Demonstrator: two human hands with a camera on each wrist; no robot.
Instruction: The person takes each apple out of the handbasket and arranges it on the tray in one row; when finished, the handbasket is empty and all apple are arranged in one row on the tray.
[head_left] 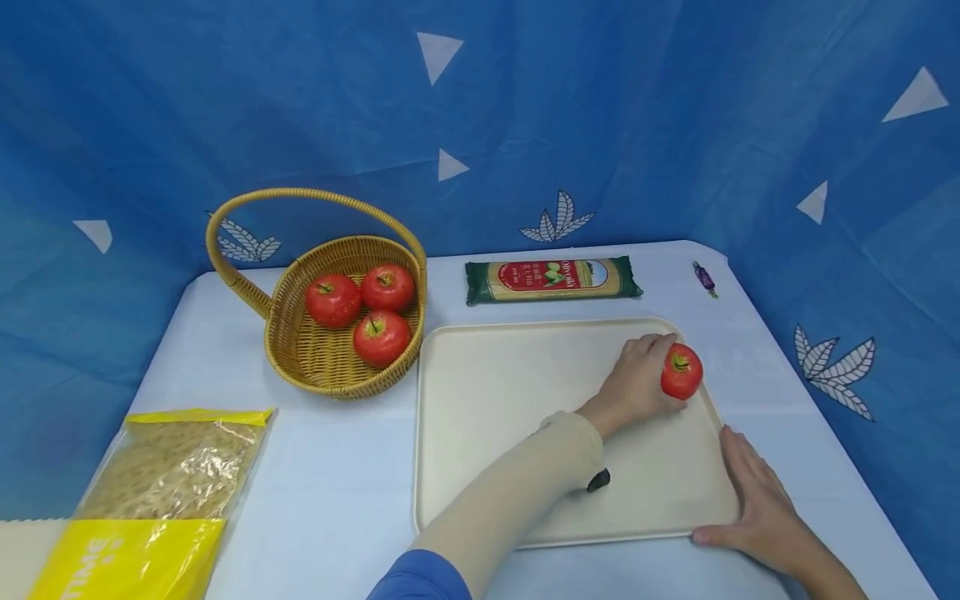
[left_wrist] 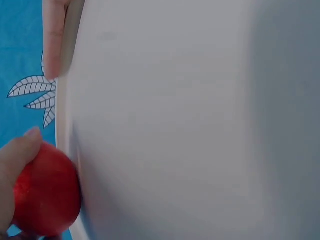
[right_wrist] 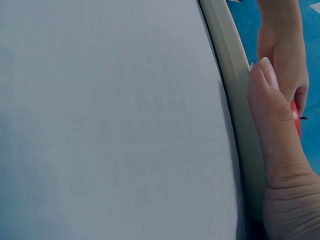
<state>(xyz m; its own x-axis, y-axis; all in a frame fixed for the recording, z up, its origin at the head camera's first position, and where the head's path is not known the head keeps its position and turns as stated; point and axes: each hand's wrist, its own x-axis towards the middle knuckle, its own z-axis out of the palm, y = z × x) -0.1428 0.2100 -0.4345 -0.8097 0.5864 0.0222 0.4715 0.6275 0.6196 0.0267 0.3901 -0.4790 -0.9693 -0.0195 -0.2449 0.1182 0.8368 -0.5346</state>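
Note:
My left hand (head_left: 637, 383), in a beige sleeve, grips a red apple (head_left: 682, 372) at the right side of a cream tray (head_left: 495, 433). In the left wrist view the apple (left_wrist: 47, 190) is beside the tray's rim, with the thumb on it. My right hand (head_left: 765, 500) is at the tray's near right corner. Its thumb lies by the front edge and its fingers extend along the right edge. In the right wrist view that thumb (right_wrist: 275, 120) is straight beside the tray rim (right_wrist: 235, 95), and the left hand shows behind it.
A wicker basket (head_left: 318, 354) with a tall handle holds three red apples at the left. Behind the tray lies a green-ended pasta packet (head_left: 555, 278). A small purple item (head_left: 704, 279) lies at the back right, a yellow and clear bag (head_left: 161, 475) at the front left.

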